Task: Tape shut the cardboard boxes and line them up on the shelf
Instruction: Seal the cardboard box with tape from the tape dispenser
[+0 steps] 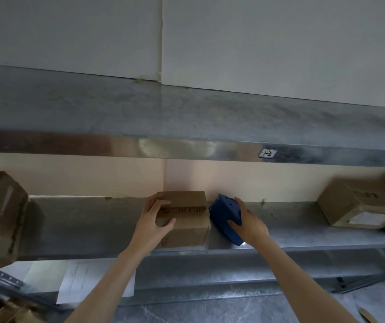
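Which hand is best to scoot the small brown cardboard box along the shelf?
Probably left. The left hand grips the small brown cardboard box at its left corner, while the right hand is busy holding the blue plastic object beside it.

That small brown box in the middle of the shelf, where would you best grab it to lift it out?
Probably come from the front: a wall backs the small box and the upper shelf hangs above. Grip its top left corner, fingers on top, thumb on the front, as the left hand does. The blue object under the right hand crowds its right side.
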Demonstrator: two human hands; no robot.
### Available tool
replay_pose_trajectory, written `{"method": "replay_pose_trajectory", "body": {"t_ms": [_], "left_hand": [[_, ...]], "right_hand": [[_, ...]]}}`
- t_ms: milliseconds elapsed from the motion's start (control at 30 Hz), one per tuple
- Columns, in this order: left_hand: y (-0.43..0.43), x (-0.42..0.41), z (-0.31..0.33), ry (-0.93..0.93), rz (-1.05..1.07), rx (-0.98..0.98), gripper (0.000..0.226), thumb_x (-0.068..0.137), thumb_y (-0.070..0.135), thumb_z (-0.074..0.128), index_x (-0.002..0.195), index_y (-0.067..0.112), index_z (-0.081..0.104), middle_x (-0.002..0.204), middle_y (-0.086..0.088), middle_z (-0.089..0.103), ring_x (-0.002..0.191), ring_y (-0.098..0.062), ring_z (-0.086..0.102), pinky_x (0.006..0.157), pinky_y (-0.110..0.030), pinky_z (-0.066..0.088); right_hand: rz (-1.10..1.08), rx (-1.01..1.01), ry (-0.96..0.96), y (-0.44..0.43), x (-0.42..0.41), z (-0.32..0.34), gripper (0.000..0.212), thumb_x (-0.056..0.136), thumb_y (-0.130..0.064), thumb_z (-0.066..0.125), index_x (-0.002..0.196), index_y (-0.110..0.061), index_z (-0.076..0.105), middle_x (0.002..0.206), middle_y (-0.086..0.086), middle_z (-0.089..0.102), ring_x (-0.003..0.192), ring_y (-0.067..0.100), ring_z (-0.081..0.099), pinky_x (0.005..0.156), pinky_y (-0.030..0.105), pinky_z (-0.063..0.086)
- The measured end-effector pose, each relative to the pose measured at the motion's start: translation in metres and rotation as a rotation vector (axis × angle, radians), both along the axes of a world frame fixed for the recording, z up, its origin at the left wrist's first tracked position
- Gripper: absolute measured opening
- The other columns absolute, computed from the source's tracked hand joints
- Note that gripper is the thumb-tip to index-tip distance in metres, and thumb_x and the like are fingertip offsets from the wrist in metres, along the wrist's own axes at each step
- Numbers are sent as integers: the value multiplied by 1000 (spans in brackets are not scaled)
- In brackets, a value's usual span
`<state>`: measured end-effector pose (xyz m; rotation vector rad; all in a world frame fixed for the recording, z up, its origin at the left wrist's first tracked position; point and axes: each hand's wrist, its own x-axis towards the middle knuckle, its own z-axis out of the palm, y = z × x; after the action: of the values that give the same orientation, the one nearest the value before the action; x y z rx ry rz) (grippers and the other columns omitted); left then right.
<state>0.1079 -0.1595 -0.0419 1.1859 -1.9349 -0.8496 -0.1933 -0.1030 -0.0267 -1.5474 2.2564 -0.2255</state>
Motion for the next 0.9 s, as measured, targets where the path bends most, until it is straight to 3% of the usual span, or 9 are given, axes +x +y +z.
{"method": "replay_pose_trajectory", "body": {"t_ms": [100,167,267,467,567,667,800,900], "left_hand": [[0,0,1,-1,7,16,39,84,26,76,117,32,56,134,29,30,123,12,39,98,-10,33],[0,0,1,1,18,32,40,84,26,76,118,32,57,137,24,32,125,7,41,102,-18,36],[2,-1,2,27,34,54,40,84,24,77,119,30,59,140,16,36,127,0,43,106,-24,38],[3,-1,5,37,33,52,40,84,22,77,120,29,60,137,23,36,127,8,40,105,-17,36],[4,0,7,24,42,59,40,84,21,77,121,29,61,137,23,37,126,7,41,105,-17,36],[6,1,8,12,44,70,42,85,16,74,122,32,60,135,31,35,124,13,39,102,-13,35],[5,1,11,19,47,98,43,85,12,73,121,31,58,130,22,44,118,8,46,99,-20,42],[4,2,13,77,61,146,46,84,10,74,120,30,54,129,13,52,120,-2,49,92,-7,38]], "right_hand": [[31,54,-147,-6,-6,-4,82,93,-36,59,153,-38,2,133,9,56,104,31,62,73,35,53],[69,83,-181,-8,-10,-6,85,94,-33,61,154,-38,0,139,14,51,111,35,59,85,43,55],[106,95,-231,-10,-14,-7,87,93,-30,62,154,-38,0,149,13,41,120,36,53,91,40,52],[213,135,-181,-20,-20,-6,87,94,-23,60,154,-34,-1,149,14,42,120,35,53,92,40,51],[201,81,-108,-17,-19,-2,83,93,-28,58,153,-40,1,140,8,52,109,31,59,76,37,54],[168,-104,-24,-11,-16,12,68,93,-35,48,148,-50,10,117,2,65,81,23,62,56,28,47],[170,-268,22,-9,-9,43,58,94,-37,47,141,-54,16,92,3,67,59,14,51,46,24,33],[208,-349,66,-10,5,68,54,96,-43,49,140,-51,20,88,-2,62,57,9,43,46,21,28]]}}
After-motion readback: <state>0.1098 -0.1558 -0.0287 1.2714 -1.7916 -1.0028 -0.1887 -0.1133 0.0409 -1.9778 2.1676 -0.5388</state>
